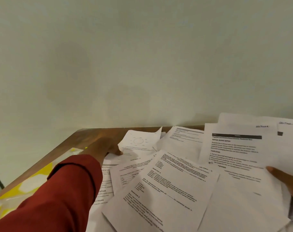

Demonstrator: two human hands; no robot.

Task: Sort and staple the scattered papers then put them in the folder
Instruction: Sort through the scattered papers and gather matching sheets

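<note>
The left hand, in a red sleeve, is laid on the wooden table, fingertips pinching the corner of a diagram sheet. A yellow-patterned folder lies beside it. The right hand grips printed sheets above scattered overlapping papers.

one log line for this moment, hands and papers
left hand: pinching sheet with circle diagram | right hand: gripping sheets | scattered papers: unsorted on table
</note>
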